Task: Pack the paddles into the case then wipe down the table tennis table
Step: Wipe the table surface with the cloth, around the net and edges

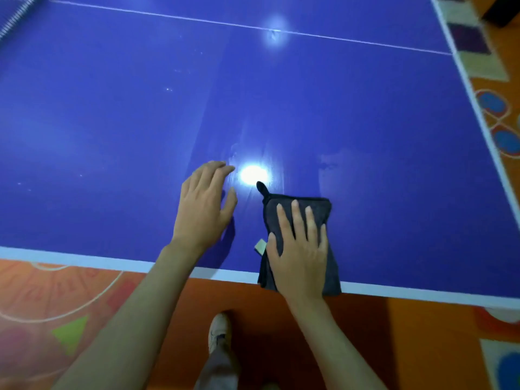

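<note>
I see right hand (299, 249) pressing flat, fingers straight, on dark cloth (318, 209) at table (112, 122) near edge, left hand (204, 205) released at its 9 o'clock.

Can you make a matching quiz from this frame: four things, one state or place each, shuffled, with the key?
Things:
1. folded dark grey cloth
2. right hand
3. left hand
4. pale shoe

States:
A. open, on or just above the bare blue table tennis table
B. on the orange floor
C. pressing flat on the cloth
D. overhanging the table's white near edge

Pairs: 1-D, 2-C, 3-A, 4-B
</note>
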